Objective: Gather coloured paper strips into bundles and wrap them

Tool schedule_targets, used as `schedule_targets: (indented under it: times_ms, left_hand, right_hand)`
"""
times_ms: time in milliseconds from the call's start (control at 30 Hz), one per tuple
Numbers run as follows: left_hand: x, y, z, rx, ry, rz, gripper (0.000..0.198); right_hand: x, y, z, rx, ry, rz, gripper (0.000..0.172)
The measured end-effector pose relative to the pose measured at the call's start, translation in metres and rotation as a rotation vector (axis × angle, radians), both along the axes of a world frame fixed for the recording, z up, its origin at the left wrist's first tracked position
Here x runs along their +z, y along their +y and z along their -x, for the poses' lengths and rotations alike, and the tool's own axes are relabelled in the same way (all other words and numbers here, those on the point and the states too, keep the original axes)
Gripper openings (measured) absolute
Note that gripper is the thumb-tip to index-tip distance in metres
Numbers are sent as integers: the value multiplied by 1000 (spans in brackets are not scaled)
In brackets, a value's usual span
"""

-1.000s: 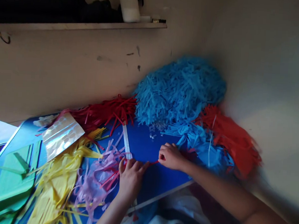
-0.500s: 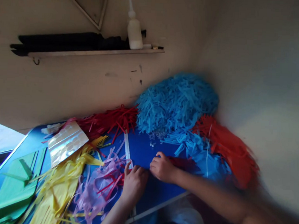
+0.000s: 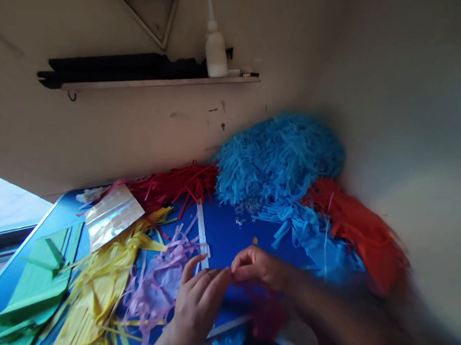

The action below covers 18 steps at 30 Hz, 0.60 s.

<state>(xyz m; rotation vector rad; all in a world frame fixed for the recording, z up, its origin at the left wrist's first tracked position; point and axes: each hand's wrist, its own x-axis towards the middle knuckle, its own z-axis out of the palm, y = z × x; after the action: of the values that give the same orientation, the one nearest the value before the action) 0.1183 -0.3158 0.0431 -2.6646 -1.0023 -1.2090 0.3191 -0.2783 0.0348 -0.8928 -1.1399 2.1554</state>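
Observation:
My right hand (image 3: 257, 266) is raised a little above the blue board (image 3: 227, 229), its fingers pinched together. A blurred dark red bunch of paper strips (image 3: 267, 313) hangs below it. My left hand (image 3: 199, 298) is just left of it, fingers stretched out and nearly touching the right fingertips. It hovers over the lilac paper strips (image 3: 153, 284). Motion blurs both hands.
A big pile of light blue shredded paper (image 3: 278, 154) fills the wall corner, with orange-red strips (image 3: 360, 233) to its right and red strips (image 3: 171, 185) to its left. Yellow strips (image 3: 93, 278), green paper (image 3: 27, 285), a shiny sheet (image 3: 112, 215) and a white strip (image 3: 203, 230) lie on the board. A glue bottle (image 3: 216, 51) stands on the shelf (image 3: 158, 81).
My right hand has lifted off the board, with the red strips now hanging under it. My left hand has opened its fingers and tilted up. The view has shifted slightly.

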Motion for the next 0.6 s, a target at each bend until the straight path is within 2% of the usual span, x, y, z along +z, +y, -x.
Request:
schedule_targets:
  times_ms: [133, 267, 433, 533, 600]
  left_hand:
    - [-9, -6, -9, 128, -211, 179, 12]
    - [-11, -12, -16, 166, -355, 275, 11]
    - [-14, -16, -18, 130, -377, 370, 12]
    - [-22, -18, -17, 144, -335, 344, 15]
    - [-29, -19, -14, 176, -337, 292, 16]
  right_hand:
    - [-13, -19, 15, -201, 76, 25, 40]
    - [-20, -29, 27, -406, 146, 16, 42]
    - [-21, -31, 33, -425, 181, 42, 40]
    - [-23, -38, 36, -467, 171, -59, 35]
    - [-27, -38, 34, -493, 112, -188, 32]
